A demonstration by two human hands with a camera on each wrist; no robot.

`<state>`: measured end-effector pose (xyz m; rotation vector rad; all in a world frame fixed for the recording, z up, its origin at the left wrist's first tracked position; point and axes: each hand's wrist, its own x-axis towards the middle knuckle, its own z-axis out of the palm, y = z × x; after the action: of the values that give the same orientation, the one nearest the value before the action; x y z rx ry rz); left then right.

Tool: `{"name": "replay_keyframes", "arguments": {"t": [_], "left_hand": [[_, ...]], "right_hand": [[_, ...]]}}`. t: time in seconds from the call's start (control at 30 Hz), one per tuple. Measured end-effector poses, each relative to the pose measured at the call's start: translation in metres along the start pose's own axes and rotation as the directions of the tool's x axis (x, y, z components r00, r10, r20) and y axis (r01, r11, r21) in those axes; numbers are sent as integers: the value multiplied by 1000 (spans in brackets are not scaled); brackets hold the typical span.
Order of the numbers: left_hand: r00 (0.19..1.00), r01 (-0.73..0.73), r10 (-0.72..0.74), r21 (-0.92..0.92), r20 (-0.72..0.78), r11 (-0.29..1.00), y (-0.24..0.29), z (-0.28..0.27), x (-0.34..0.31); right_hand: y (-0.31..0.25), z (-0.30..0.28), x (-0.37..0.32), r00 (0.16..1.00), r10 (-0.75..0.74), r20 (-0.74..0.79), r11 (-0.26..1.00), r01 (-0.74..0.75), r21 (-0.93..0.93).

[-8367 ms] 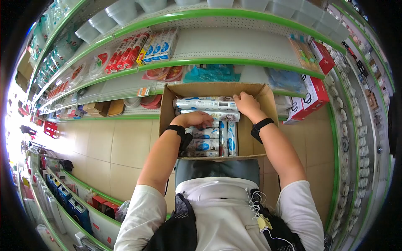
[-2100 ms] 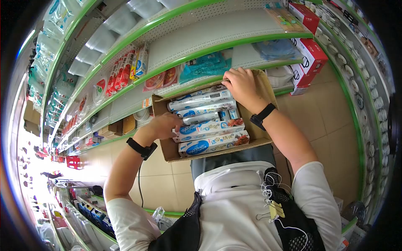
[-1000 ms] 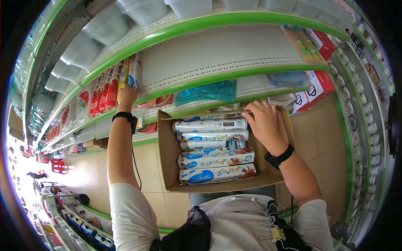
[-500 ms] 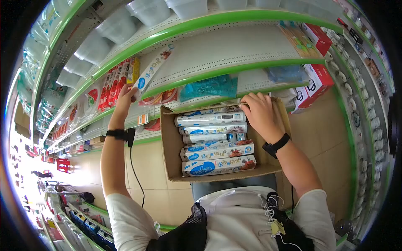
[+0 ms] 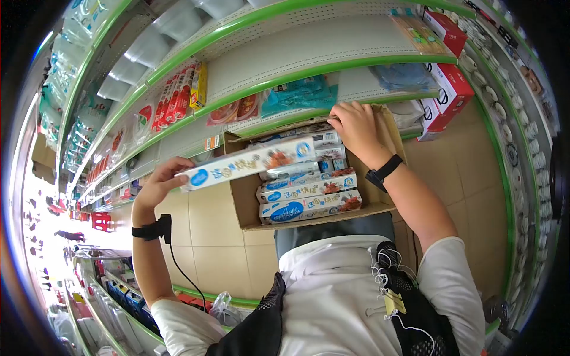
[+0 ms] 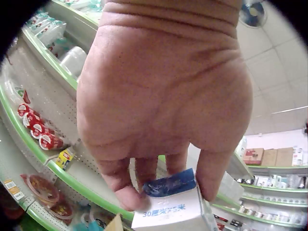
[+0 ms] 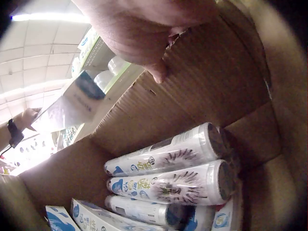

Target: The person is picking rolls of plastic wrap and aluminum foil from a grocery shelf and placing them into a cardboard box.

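Along the far side, green-edged shelves (image 5: pixel 270 59), the biggest thing seen, running above tiled floor (image 5: pixel 214 221). Below their edges, close to the person's lap: an open cardboard box (image 5: pixel 390 132), its inner wall bare at the right.

At the right end of the shelves, red-and-white boxes (image 5: pixel 451 89), stacked. On the middle shelf, near its right end, a bundle of wooden sticks (image 5: pixel 418 34); one level lower, teal packs (image 5: pixel 300 97) and, further right, blue packs (image 5: pixel 402 77).

Left hand (image 5: pixel 161 183): fingers and thumb grip one end of a long white carton (image 5: pixel 243 165). Carton raised, slanting up to the right; its free end hangs over the box, above the rolls. Blue patch on the gripped end, left wrist view.

Right hand (image 5: pixel 359 132): fingers hooked over the far rim of the box, near its right corner, thumb on the inner side.

Inside the box: white rolls (image 5: pixel 328 140) lie side by side toward the far wall; nearer the lap, two printed cartons (image 5: pixel 310 207), parallel, blue ovals at their left ends.

Smaller: red rolls (image 5: pixel 178 98) upright on the middle shelf, yellow box (image 5: pixel 199 86) just beside them. Smallest noted: orange-and-white price tag (image 5: pixel 212 142) on a lower shelf edge.
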<state>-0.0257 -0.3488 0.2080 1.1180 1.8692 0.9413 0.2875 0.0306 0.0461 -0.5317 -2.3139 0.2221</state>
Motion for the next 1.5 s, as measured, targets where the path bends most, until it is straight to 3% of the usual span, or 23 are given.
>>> {"name": "replay_keyframes", "arguments": {"t": [0.13,0.3,0.4,0.47,0.53,0.67,0.77,0.83,0.87,0.93,0.97,1.03,1.13,1.17,1.2,1.27,1.37,1.5], "left_hand": [[984,15,-42,154,174,988,20,42,12],[975,-121,36,388,218,914,25,95,44],[979,-93,-10,494,202,864,15,112,59],[974,-151,49,467,223,871,-9,114,70],[957,-290,214,614,196,734,-15,116,74],[911,-410,348,580,223,704,1,115,82],[954,-293,275,543,116,787,16,100,97],[970,-117,206,494,-129,862,16,83,111],[970,-115,204,492,-132,863,8,71,122],[877,-150,356,519,-323,842,-27,39,150],[876,-150,355,516,-326,843,-39,23,163],[865,24,241,515,-441,857,-67,-8,187],[792,149,282,620,-541,771,-120,-57,228],[813,208,175,558,-555,803,-132,-73,240],[814,204,174,554,-554,807,-143,-85,252],[765,340,67,490,-641,803,-164,-103,277],[760,377,59,514,-647,770,-197,-128,303],[691,501,0,480,-722,720,-198,-137,321]], "right_hand": [[-5,-3,-3,1000,-9,-29,1000,9,-7],[-9,-10,-7,1000,14,7,999,-14,30],[-8,-12,-8,1000,20,11,999,-20,27],[-6,-11,-9,1000,21,5,999,-21,28],[-4,-11,-9,1000,21,-1,999,-21,30],[-4,-8,-6,1000,18,-5,1000,-18,21],[-4,-6,-4,1000,20,-10,1000,-19,16],[-2,-5,-2,1000,25,5,1000,-25,12],[-1,-4,-2,999,34,9,999,-35,13],[0,-3,0,999,42,16,999,-42,13],[1,-3,2,999,44,17,999,-45,17],[2,-4,7,998,50,32,999,-51,15],[5,-2,13,996,65,58,998,-65,6],[6,-1,15,996,67,62,998,-68,8],[7,0,17,996,67,65,998,-67,2],[10,3,22,991,92,92,996,-93,5],[12,7,32,985,124,123,992,-125,0],[20,14,43,978,154,139,988,-155,-4]]}}
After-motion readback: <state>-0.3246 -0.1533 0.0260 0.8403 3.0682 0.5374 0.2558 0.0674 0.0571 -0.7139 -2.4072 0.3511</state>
